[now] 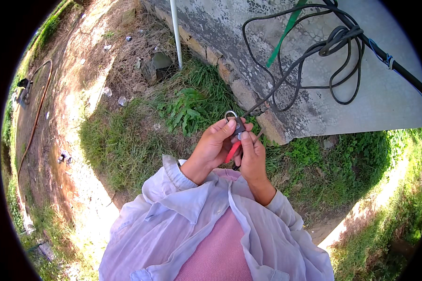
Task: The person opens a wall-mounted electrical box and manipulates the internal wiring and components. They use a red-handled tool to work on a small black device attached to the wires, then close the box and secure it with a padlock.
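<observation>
Left hand (214, 144): fingers curled, thumb pressing on a small dark padlock (237, 126) with a rounded silver shackle at its top.
Right hand (251, 152): fingers pressed together around the red handle (231, 152) of a tool, thumb up against the padlock; the tool's head is hidden, so I cannot tell its kind.
Padlock's place: held chest-high between both hands, at the centre of the view.
Cable (309, 56): thick, black, rubbery, hanging in loose loops at 1 o'clock, one strand running down towards the hands.
Wall (389, 93): grey concrete, flaking and mottled, with a rough stone edge.
Pipe (176, 33): thin, white, upright at 12 o'clock.
Ground: coarse grass and leafy weeds (185, 110) below the wall; bare, sunlit dirt at 9 o'clock, crossed by a brown hose (36, 117).
Clothing: pale lilac shirt (173, 220), crumpled, over a pink knitted top.
</observation>
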